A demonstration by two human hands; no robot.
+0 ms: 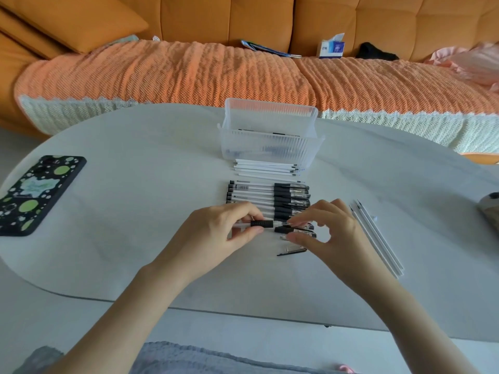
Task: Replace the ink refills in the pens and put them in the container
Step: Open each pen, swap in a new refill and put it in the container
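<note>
My left hand [225, 226] grips a pen barrel with a black rubber grip [261, 223], held level above the table. My right hand [325, 225] pinches the pen's tip end just right of that grip. A loose pen cap [293, 251] lies on the table below my right fingers. Behind my hands several capped black pens [267, 194] lie in a row. Farther back, a bundle of white refills [266, 168] sits against a clear ribbed plastic container [270, 143] that holds a few pens. Three white refills [378, 236] lie to the right of my right hand.
A phone in a black case with green dots [37, 194] lies at the table's left. A grey object [490, 209] shows at the right edge. Beyond the white oval table [151, 157] stands an orange sofa with a tissue box [331, 47].
</note>
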